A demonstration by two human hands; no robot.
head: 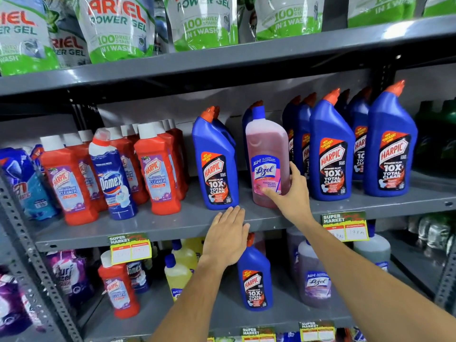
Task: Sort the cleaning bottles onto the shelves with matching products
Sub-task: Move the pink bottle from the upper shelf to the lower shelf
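Note:
A pink Lizol bottle [267, 154] with a blue cap stands upright on the middle shelf [138, 230] among blue Harpic bottles [215, 164]. My right hand [291, 193] touches its lower right side, thumb across the label front and fingers around the side. My left hand [228, 239] hovers flat with fingers together at the shelf's front edge, just below the leftmost blue Harpic bottle, holding nothing. A Domex bottle [114, 178] stands among red Harpic bathroom cleaner bottles [158, 174] further left. On the lower shelf a blue Harpic bottle [255, 280] stands between yellow bottles [177, 275] and purple Lizol bottles [314, 280].
Ariel Power Gel pouches [118, 28] fill the top shelf. More blue Harpic bottles [389, 149] line the middle shelf's right; dark green bottles [434, 134] stand at far right. Price tags [345, 227] hang on the shelf edges. A red Harpic bottle [118, 287] and purple pouches [66, 275] occupy the lower left.

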